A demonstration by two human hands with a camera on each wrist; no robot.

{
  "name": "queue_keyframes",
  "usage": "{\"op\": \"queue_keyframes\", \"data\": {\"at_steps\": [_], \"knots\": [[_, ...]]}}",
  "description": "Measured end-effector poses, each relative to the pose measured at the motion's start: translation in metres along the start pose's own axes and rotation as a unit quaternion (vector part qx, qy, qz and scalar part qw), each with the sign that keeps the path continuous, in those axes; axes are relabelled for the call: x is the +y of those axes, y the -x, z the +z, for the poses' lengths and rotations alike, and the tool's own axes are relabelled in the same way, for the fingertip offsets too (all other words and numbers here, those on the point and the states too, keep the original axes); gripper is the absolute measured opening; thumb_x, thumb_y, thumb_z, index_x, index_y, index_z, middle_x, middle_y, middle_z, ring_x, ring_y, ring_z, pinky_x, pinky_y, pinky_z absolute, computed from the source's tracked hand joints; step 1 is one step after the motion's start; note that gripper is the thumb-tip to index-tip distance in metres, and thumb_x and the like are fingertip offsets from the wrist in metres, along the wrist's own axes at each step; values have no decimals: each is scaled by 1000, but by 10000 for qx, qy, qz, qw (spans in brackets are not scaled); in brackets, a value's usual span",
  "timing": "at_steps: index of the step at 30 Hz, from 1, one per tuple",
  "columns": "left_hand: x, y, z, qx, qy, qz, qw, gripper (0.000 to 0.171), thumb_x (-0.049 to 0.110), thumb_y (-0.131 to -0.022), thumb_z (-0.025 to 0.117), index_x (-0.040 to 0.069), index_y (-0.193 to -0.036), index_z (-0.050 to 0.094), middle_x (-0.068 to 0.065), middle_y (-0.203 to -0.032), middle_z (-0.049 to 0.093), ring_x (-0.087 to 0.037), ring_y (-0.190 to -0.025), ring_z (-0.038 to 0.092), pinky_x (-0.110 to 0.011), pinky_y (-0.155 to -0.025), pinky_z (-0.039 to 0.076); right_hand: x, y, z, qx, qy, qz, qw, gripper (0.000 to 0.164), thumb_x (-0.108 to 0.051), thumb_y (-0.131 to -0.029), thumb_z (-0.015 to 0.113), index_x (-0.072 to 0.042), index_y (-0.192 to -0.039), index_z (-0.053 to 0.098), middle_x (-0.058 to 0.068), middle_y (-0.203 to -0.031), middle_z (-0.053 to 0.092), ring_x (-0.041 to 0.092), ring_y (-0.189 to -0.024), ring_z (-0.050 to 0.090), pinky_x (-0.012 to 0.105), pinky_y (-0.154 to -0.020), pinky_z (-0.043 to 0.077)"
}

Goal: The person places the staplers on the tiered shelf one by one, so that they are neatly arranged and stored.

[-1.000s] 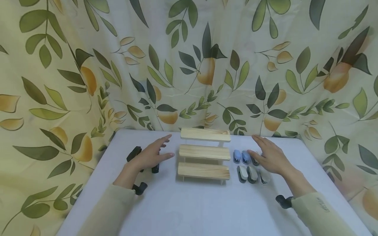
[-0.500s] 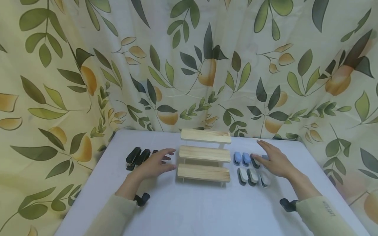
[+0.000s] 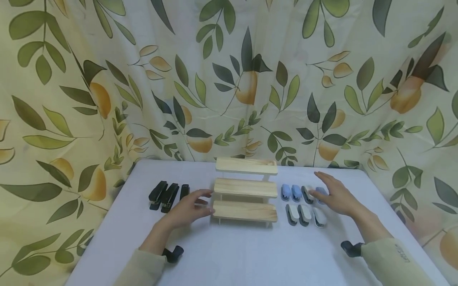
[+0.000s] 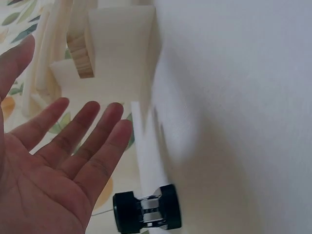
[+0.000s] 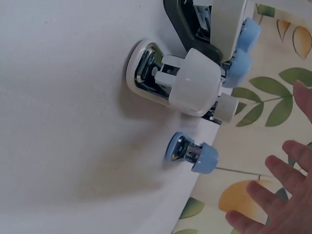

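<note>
Hanging just beside the left end of a three-step stand with pale, grained wooden shelves (image 3: pixel 245 187), the left hand (image 3: pixel 186 210) has its fingers spread and grips nothing; whether a fingertip touches the lowest shelf I cannot tell. The right hand (image 3: pixel 338 194), its fingers also apart and holding nothing, hovers near two rows of small staplers. The stand itself sits mid-table on a smooth white tabletop (image 3: pixel 247 250), its shelves rising in steps toward the leaf-printed curtain (image 3: pixel 282 43).

The stand looks stiff and fairly light; the solid plank ends seem the best hold, since the thin pale supports beneath may be weaker. The long black staplers (image 3: pixel 169 197), left of it, are probably the heaviest, best taken around the middle. The stubby blue staplers (image 3: pixel 296 193), the off-white staplers with dark bases (image 3: pixel 304 214) and the rounded white stapler on a pale base (image 3: pixel 319 217) look light, hard and slick, suited to a pinch across their sides.

No box or bin shows; all the staplers stand directly on the tabletop.
</note>
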State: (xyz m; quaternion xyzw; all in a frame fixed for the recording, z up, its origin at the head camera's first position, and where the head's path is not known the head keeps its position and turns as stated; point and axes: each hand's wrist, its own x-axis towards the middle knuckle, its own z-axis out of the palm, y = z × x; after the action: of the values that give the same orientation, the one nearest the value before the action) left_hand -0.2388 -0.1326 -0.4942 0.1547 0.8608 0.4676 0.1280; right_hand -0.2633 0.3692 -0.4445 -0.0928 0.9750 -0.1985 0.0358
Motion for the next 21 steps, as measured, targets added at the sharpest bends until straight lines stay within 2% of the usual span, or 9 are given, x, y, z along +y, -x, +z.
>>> {"op": "queue_keyframes", "data": {"at_steps": [6,10,14,21], "knots": [[-5,0,9,57,388,-22,9992,70,46,-91,78,30,-152,49,-3,-150,56,-31,-133,60,-55,-103,53,8,0,1,-45,-50,76,9999,89,-52,-101,62,1,-162,23,37,-162,24,63,-145,21,80,-111,21],[-7,2,17,24,654,-57,9978,69,44,-92,78,32,-152,48,-2,-149,56,-31,-133,59,-52,-103,55,12,1,4,-75,-108,179,9998,89,-51,-101,63,0,-162,23,37,-162,24,63,-146,21,80,-111,21],[-7,6,24,14,889,-77,9960,67,42,-93,77,31,-152,47,-6,-150,54,-34,-134,59,-49,-101,56,14,0,6,-87,-122,231,9996,89,-51,-101,63,1,-161,23,38,-162,24,64,-145,21,80,-111,21],[-10,5,31,88,851,-67,9963,65,41,-94,75,30,-152,47,-11,-149,55,-34,-129,62,-46,-98,58,27,-5,7,-157,-169,244,9994,90,-51,-99,65,2,-160,25,38,-161,25,63,-145,22,78,-112,22]]}}
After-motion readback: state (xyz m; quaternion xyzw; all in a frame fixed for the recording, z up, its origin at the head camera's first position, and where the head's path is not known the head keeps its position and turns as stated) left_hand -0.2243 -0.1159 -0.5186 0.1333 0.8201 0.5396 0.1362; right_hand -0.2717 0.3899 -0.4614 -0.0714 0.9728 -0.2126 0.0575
